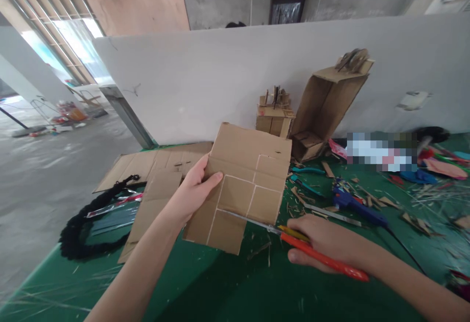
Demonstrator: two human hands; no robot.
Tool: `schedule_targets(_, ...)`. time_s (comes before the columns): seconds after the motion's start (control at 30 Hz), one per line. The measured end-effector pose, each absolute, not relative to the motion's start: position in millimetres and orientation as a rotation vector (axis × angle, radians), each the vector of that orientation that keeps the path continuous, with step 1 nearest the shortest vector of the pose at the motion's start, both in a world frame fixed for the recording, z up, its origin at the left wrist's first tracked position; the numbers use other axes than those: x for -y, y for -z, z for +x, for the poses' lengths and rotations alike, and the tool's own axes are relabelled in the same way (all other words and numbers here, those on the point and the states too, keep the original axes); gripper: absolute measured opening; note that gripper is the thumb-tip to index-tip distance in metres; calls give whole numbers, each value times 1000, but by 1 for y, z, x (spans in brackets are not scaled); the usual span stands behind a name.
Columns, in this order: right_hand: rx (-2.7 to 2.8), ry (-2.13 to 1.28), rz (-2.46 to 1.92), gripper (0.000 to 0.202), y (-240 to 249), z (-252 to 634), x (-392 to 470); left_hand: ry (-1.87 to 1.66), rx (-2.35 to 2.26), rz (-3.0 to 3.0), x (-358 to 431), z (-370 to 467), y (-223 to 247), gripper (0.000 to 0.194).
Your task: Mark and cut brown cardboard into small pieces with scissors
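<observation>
A brown cardboard sheet with pale drawn lines is held up at its left edge by my left hand, thumb on the front face. My right hand is closed around the orange and yellow handles of scissors. Their blades reach left across the sheet, along a drawn line in its lower part. A lower flap of the sheet hangs below the blades. How far the blades are apart cannot be made out.
Right of the sheet lie a blue glue gun, teal-handled pliers, a utility knife and scraps. Behind stand a tall cardboard box and a small cardboard structure. Black fuzzy cord and cardboard lie left.
</observation>
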State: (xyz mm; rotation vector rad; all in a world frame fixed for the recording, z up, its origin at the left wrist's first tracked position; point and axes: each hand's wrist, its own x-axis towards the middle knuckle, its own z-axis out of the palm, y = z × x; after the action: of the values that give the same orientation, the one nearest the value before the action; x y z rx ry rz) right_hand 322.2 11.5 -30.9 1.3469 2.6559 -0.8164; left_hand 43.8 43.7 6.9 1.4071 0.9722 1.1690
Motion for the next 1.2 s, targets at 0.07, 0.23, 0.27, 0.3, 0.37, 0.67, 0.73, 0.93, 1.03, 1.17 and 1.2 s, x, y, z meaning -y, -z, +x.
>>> schedule_targets(0.07,-2612,784,1393,50,31,320,-11,-1162,-977,1405,-43,43,-6,47)
schedule_targets(0.23,-2616,609,1441,55,32,316,-13,-1165,-986,1393,-44,40,-3,45)
schedule_targets(0.27,-2627,587,1433,55,32,316,-13,-1172,-983,1395,-44,40,-3,45)
schedule_targets(0.3,-2632,578,1424,55,32,316,-13,-1177,-978,1398,-44,40,-3,45)
schedule_targets(0.37,-2620,592,1427,53,32,316,-12,-1185,-969,1405,-44,40,-3,45)
schedule_targets(0.67,-2659,748,1380,43,32,317,-5,-1188,-976,1437,-41,43,-6,50)
schedule_targets(0.73,-2664,759,1357,42,32,319,-6,-1184,-970,1445,-40,44,-7,51)
schedule_targets(0.93,-2675,759,1309,46,31,320,-6,-1167,-983,1496,-37,46,-8,47)
schedule_targets(1.03,-2638,725,1374,46,28,316,-2,-1177,-1054,1586,-35,45,-7,40)
schedule_targets(1.17,-2578,595,1521,51,29,313,0,-1014,-1370,1734,-34,36,-10,24)
schedule_targets(1.2,-2579,559,1544,54,31,314,-1,-936,-1466,1743,-34,34,-12,23)
